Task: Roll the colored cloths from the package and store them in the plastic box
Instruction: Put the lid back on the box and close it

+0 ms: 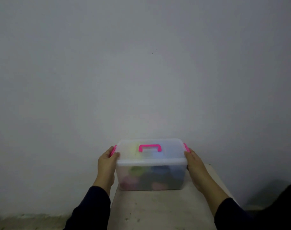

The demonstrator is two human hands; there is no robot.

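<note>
With cloths inside, the lidded plastic box (151, 165) is gripped between left hand (107, 161) and right hand (194, 161) at its pink latches, so storing seems finished; next, probably release it on the desk (158, 209).

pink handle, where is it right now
In the head view the pink handle lies flat on the middle of the plastic box's lid, between the left hand and right hand at the box's ends.

Translucent rectangular plastic box (151, 173), lid on, pink carry handle (149, 148) on top, stands on pale stained table (158, 211) against grey wall (141, 63). Blurred green, blue, pink rolled cloths (146, 177) inside. Left hand (108, 161) and right hand (195, 163) grip opposite ends at pink side latches (185, 146).
</note>
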